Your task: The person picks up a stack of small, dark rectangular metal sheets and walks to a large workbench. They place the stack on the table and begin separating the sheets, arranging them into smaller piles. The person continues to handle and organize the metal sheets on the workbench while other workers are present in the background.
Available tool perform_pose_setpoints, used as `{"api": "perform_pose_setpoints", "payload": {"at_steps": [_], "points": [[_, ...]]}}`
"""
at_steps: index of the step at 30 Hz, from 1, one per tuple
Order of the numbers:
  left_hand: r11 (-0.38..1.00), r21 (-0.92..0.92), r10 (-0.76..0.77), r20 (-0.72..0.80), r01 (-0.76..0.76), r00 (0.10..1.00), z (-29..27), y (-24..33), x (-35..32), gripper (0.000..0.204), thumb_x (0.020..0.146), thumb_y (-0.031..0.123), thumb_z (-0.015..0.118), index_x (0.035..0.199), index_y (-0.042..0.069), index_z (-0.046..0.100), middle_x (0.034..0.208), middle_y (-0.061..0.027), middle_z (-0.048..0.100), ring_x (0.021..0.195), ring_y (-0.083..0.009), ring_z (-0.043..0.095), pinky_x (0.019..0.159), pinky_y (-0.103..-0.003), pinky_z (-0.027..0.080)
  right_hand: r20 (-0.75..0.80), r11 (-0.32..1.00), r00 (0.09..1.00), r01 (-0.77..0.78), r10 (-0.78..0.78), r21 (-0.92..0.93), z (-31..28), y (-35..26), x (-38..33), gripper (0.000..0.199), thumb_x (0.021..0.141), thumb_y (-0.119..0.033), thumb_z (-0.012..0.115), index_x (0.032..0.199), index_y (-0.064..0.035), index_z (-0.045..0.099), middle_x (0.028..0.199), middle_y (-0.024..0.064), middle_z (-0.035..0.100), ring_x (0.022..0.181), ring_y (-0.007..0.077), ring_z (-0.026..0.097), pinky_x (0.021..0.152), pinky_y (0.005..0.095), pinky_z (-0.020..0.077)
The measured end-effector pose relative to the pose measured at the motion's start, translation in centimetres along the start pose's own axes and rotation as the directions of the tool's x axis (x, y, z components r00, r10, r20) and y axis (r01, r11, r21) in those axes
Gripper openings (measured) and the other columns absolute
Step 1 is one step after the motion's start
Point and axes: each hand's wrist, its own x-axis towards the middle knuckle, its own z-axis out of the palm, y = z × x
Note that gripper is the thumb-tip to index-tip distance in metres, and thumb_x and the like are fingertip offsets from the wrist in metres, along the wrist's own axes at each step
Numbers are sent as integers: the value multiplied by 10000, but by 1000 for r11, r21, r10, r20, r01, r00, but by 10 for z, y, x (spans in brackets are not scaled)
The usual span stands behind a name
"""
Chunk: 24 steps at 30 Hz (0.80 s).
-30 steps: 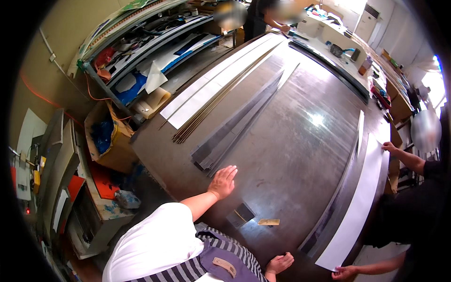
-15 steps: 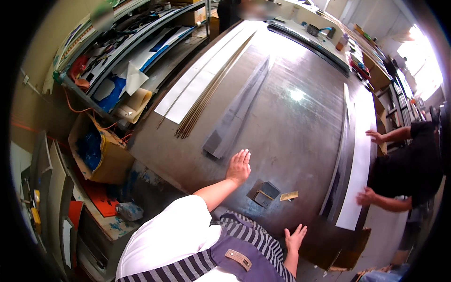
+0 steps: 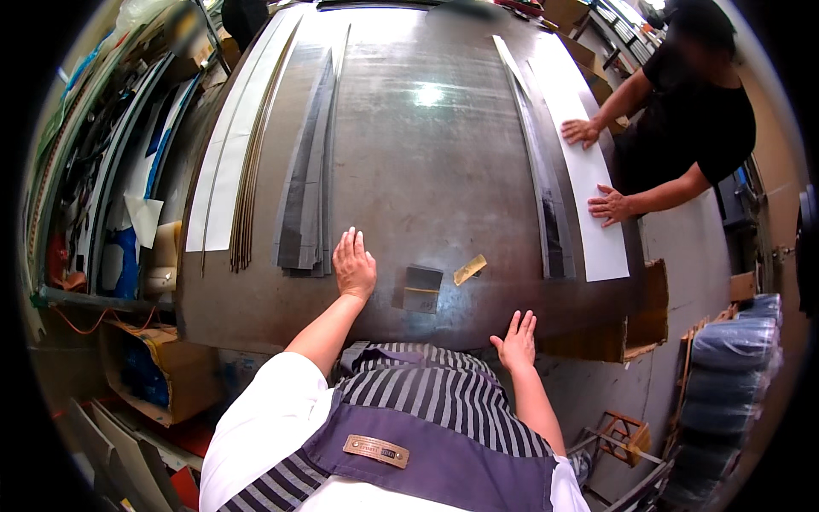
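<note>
My left hand [image 3: 354, 266] rests palm down on the dark table [image 3: 409, 188], fingers stretched out, nothing in it. Just left of it lies a stack of long dark grey strips [image 3: 300, 209], slightly fanned. At the table's front edge is my right hand [image 3: 515, 343], open, thumb apart from the fingers and holding nothing. Between my hands and a little farther off lie small dark square pieces [image 3: 421, 280] and a yellowish scrap [image 3: 469, 270]. More long dark strips [image 3: 548, 205] lie at the right, beside a long white sheet [image 3: 589, 196].
A co-worker in black stands at the right, with both hands [image 3: 607, 206] on the white sheet. Thin brown rods [image 3: 246, 200] and white strips [image 3: 210, 196] lie along the table's left side. Shelves [image 3: 94, 205] and a cardboard box [image 3: 179, 375] stand left; wrapped rolls [image 3: 725, 375] stand lower right.
The view has swung round, so the table now runs straight ahead. The co-worker's hands have come farther onto the white sheet. Both my hands remain open, near the table's front.
</note>
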Motion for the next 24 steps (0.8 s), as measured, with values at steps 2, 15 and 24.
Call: {"api": "perform_pose_setpoints", "payload": {"at_steps": [2,15,24], "points": [[1000,14,-14,21,14,1000,-4,-1,-1,521,828,184,531,1319,40,432,1418,-109,379,1329,-270,333,1081,-422,265,3,1000,1000,-13,13,-14,5,0,1,923,836,-510,585,1464,-3,136,1518,262,64,1412,395,87,1119,448,226],[795,-589,36,281,143,959,-30,43,48,122,805,147,611,849,44,657,1039,-162,641,1038,-297,587,919,-371,450,5,1000,1000,-15,15,19,2,-3,2,930,829,-508,593,1468,-12,135,1519,265,41,1414,398,63,1132,453,179],[880,-186,383,822,-437,421,-20,199,70,425,678,319,769,1009,72,668,1053,-142,610,980,-283,626,798,-388,533,-111,995,992,65,-57,70,6,0,3,910,799,-467,650,1444,2,211,1510,269,99,1406,411,93,1116,473,203]]}}
